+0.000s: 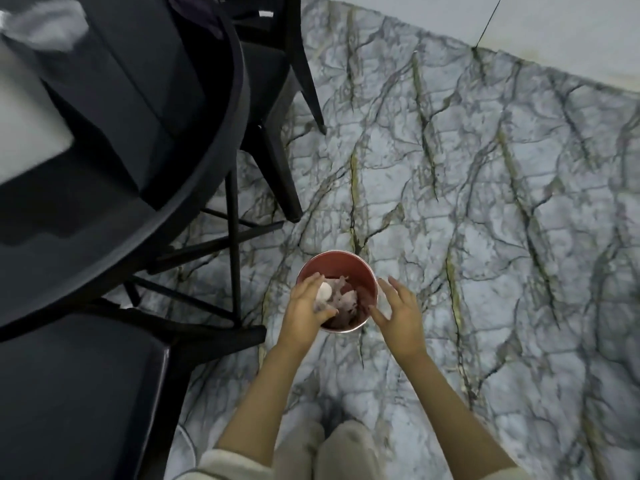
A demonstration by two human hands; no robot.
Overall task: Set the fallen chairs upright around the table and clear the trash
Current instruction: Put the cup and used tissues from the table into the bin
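Observation:
A small red bin (341, 262) stands on the patterned rug, with crumpled paper (344, 296) lying inside it. My left hand (304, 311) hovers over the bin's left side, fingers curled around a white crumpled wad (325, 291). My right hand (398, 311) is beside the bin's right rim, fingers spread, holding nothing. A black chair (79, 382) stands upright at the lower left, pushed under the round dark table (194, 168). A second black chair (277, 98) stands upright behind the table at the top.
A white box (24, 126) and a crumpled tissue (45, 24) lie on the table at the upper left. The grey marbled rug (485, 220) covers the floor to the right. My legs show at the bottom.

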